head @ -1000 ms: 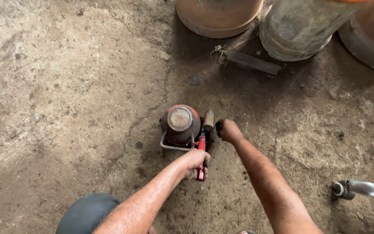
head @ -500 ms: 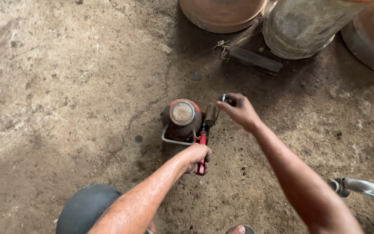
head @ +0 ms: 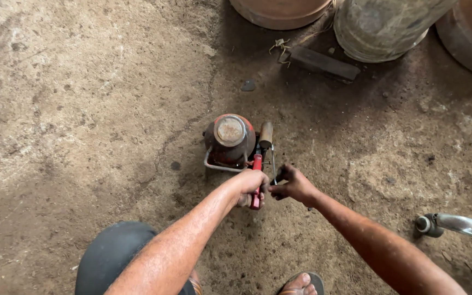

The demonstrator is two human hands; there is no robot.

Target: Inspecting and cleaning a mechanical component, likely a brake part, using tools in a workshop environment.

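The red bottle jack (head: pixel 229 139) is standing upright on the rough concrete floor (head: pixel 83 109), and the red-handled tool (head: pixel 256 180) at its base is being gripped by the clenched left hand (head: pixel 249 184). The right hand (head: pixel 293 184) is being pinched shut beside it, on what cannot be told. The jack is judged heavy, rigid and grimy, best lifted by its wire handle (head: pixel 214 165).

drums (head: pixel 381 27), wood block (head: pixel 323 63), metal pipe (head: pixel 460 225), concrete floor (head: pixel 83 109).
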